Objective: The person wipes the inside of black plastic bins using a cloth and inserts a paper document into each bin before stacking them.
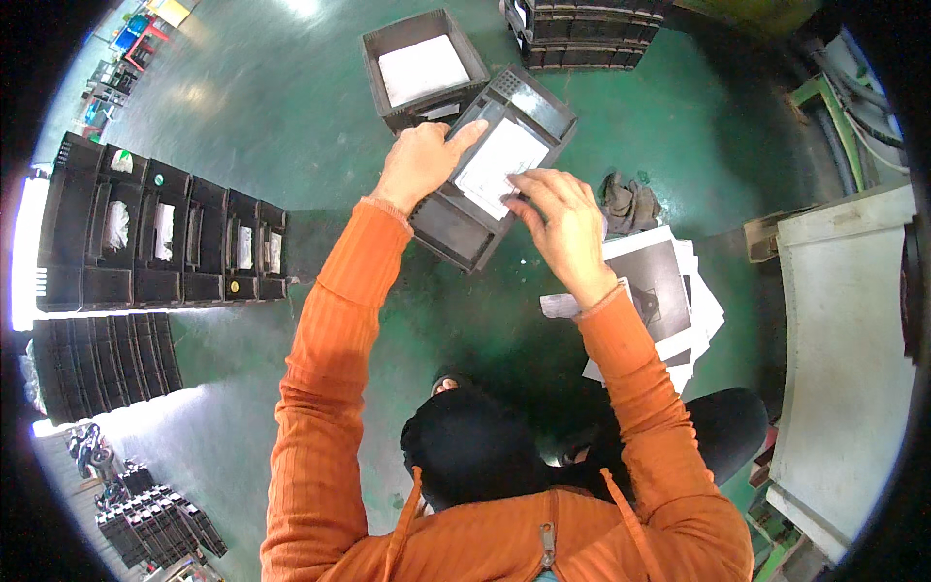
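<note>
I hold a dark grey plastic crate [456,228] tilted above the green floor. My left hand [419,163] grips its left rim, fingers reaching onto a white paper sheet [499,160] that lies inside the crate. My right hand [561,225] presses on the lower right edge of that sheet, fingers spread over the crate's rim. Both sleeves are orange.
A second grey crate [383,73] with a white sheet inside stands on the floor beyond. A row of black crates [160,242] lines the left. Loose printed sheets [669,291] and a grey glove [628,202] lie at right, beside a pale bench [844,330]. Stacked crates [582,29] sit at the top.
</note>
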`<state>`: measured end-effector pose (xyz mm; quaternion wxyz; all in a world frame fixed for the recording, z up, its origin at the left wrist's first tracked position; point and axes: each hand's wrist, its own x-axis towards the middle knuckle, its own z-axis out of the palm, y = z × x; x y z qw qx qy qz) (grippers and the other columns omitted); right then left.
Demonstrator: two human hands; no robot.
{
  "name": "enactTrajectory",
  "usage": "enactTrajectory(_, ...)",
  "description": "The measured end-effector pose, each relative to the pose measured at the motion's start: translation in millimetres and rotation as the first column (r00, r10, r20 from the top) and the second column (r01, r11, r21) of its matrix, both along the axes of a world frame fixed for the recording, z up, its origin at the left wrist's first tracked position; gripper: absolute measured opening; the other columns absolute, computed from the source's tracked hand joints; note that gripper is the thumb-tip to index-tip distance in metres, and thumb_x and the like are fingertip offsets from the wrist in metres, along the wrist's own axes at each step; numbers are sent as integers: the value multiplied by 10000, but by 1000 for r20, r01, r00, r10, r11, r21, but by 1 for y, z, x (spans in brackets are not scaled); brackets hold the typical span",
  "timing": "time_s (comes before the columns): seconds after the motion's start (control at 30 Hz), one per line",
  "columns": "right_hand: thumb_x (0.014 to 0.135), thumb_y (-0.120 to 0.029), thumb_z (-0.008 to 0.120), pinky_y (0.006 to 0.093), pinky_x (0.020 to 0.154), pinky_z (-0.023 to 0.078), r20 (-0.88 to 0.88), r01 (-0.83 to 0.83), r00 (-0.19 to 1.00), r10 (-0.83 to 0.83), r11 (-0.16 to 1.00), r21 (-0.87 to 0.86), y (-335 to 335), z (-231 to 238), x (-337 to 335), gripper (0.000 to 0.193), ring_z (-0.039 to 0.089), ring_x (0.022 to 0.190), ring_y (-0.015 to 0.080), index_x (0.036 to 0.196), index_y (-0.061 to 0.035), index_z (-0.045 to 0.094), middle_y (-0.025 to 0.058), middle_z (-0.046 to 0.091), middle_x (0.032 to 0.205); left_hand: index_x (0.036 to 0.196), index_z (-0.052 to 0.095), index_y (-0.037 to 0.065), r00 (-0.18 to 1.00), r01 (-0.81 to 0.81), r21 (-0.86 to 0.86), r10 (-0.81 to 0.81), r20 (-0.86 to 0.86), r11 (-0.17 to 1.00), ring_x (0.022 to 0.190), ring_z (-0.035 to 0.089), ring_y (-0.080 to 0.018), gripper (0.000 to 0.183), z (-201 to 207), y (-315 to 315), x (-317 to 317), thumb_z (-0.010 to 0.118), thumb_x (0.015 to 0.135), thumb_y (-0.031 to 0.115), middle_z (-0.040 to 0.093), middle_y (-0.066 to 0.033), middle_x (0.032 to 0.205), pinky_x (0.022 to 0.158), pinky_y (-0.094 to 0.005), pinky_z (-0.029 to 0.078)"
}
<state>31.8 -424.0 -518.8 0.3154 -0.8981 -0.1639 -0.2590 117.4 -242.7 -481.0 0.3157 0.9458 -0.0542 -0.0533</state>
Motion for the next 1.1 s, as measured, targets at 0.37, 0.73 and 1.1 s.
enactTrajectory(0.37,763,-107,527,379,829,390,72,-259,950,305,893,-368,12,20,36,284,549,850,167,1014,-194,629,-4,522,845,851,653,-78,1000,-5,-63,4,-17,998,809,626,-382,678,2,5,5,481,813,577,625,-272,786,740,-415,473)
enactTrajectory(0.73,743,-89,518,391,890,397,100,-432,832,545,751,-500,-1,26,60,184,541,898,190,919,-134,547,18,521,875,820,656,-70,1000,9,-35,-10,-11,999,794,626,-378,691,-4,8,8,482,803,599,624,-271,777,720,-417,476)
enactTrajectory(1.1,617,-10,624,380,784,474,282,-351,865,414,903,-249,-49,41,43,254,576,888,269,854,-87,573,53,575,885,923,667,-25,1000,19,22,-18,-24,1000,857,629,-352,704,-4,9,20,465,788,635,644,-240,859,780,-396,475)
